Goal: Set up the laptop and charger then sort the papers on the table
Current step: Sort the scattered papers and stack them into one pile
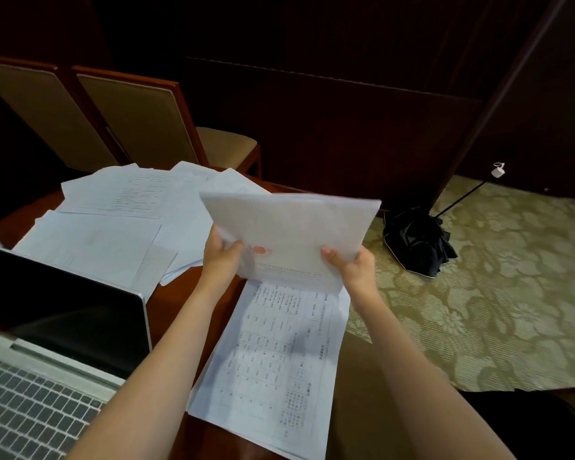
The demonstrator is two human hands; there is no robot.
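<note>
Laptop (47,343) stands open, screen dark, at the worktop's (176,293) left, charger connection not discernible; sorting is under way, left hand (221,257) and right hand (352,263) each in pinching grip on a raised sheaf's (289,227) lower edge, loose papers (113,220) beyond lying unsorted.

Both hands, left (220,257) and right (352,265), holding a sheet (292,227) up, open laptop (57,343), loose papers (113,220) on table (186,293)
</note>
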